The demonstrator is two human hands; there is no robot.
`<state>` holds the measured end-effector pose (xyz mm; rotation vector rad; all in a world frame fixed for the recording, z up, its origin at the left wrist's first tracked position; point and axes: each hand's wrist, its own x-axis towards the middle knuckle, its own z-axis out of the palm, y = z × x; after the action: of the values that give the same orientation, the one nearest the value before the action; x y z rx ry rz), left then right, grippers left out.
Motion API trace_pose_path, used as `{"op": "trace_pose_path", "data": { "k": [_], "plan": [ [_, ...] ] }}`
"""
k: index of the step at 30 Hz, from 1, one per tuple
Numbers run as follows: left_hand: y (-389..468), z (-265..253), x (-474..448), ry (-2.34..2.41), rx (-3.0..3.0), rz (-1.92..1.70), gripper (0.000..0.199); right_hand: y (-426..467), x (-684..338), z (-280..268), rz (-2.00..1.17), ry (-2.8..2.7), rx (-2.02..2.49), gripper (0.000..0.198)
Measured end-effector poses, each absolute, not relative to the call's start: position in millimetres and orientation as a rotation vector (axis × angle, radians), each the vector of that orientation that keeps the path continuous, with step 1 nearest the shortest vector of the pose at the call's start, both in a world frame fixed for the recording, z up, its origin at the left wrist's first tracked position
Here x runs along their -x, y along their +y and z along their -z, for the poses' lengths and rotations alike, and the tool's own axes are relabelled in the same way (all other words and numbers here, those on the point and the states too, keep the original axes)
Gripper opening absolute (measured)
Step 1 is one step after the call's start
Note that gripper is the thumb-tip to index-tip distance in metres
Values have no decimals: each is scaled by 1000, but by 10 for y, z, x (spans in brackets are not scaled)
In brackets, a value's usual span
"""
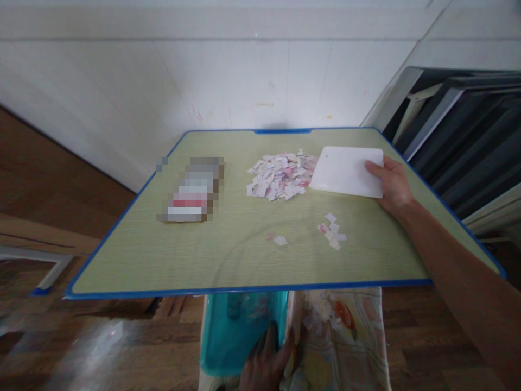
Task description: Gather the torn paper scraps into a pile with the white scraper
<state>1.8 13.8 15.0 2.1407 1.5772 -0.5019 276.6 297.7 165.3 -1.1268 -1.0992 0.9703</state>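
Note:
My right hand (393, 184) grips the right end of a thin white plastic board (345, 171) with a small hole in one corner, thumb on top. The board's left edge touches a pile of small cut paper pieces (280, 176), white with some pink. Below the table's front edge, my left hand (264, 361) is at the near right corner of a teal plastic tray (220, 347), fingers over its inside and thumb along the right rim. Shadow partly hides this grip. Some paper scraps lie in the tray.
A blurred-out rectangular item (189, 190) lies on the left of the green, blue-edged table (163, 260). Loose scraps (331, 233) lie nearer the front. A patterned cloth (325, 347) with more scraps is beside the tray. Dark panels (468, 125) lean at the right.

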Motion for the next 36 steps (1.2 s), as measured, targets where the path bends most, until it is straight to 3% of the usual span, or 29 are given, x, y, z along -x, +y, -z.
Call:
{"op": "trace_pose_path", "data": {
  "k": [36],
  "plan": [
    [49, -52, -29, 1719, -2371, 441, 75, 2937, -2743, -1674, -977, -1210, 1120, 17]
  ]
}}
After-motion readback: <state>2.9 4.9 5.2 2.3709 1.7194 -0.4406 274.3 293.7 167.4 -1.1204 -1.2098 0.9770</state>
